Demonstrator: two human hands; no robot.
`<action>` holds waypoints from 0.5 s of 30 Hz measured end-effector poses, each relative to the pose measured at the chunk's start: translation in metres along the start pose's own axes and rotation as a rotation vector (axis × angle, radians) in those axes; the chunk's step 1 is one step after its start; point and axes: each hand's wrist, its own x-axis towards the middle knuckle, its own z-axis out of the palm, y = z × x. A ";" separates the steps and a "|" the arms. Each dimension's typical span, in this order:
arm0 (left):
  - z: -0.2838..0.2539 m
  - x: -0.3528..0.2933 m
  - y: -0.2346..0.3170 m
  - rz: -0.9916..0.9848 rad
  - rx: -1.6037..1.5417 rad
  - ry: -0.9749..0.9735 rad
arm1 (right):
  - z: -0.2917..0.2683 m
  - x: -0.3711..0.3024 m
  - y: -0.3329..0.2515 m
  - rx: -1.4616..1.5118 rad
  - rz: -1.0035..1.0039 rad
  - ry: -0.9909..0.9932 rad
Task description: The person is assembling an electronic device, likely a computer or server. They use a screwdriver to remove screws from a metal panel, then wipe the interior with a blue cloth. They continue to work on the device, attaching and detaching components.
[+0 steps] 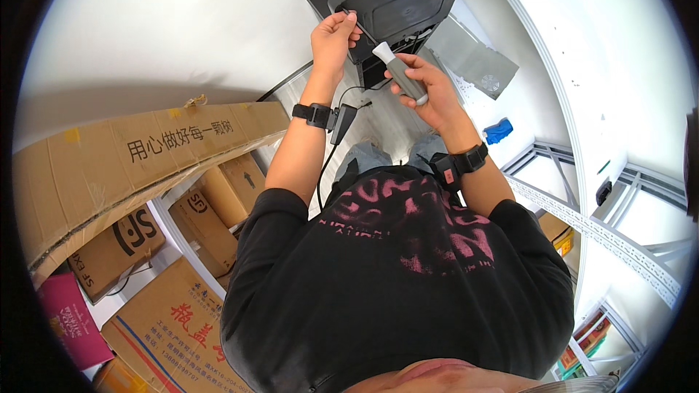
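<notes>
In my right hand [429,91] is a screwdriver [405,78] with a grey handle and a pale collar, the fingers wrapped round the handle. Its dark shaft slants up and left toward a black plastic panel [408,4] with a beige part above it. My left hand [336,40] is closed near the panel's left corner, thumb and fingers pinching the shaft close to its tip. The tip itself, and any screw there, is too small to make out. Below the panel, a dark housing [373,69] shows partly behind my hands.
A grey metal plate [477,58] leans at the right, with a blue crumpled item [499,131] nearer me. Cardboard boxes [167,331] and a long carton [145,153] fill the left. Metal shelving [604,236] stands right. A black cable [325,167] hangs by my left forearm.
</notes>
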 end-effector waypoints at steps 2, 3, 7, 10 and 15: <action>0.000 0.000 0.000 0.000 -0.007 -0.004 | 0.002 0.000 0.000 -0.056 -0.030 0.017; 0.000 0.000 0.001 0.001 -0.011 -0.007 | 0.003 -0.001 0.000 -0.088 -0.050 0.024; 0.000 0.001 0.000 0.014 -0.002 -0.014 | 0.006 -0.001 0.002 -0.215 -0.124 0.077; -0.001 0.003 -0.004 0.012 -0.020 -0.010 | 0.004 0.001 0.004 -0.196 -0.135 0.070; 0.003 0.000 0.000 -0.025 -0.020 -0.024 | 0.008 0.004 0.013 -0.755 -0.476 0.160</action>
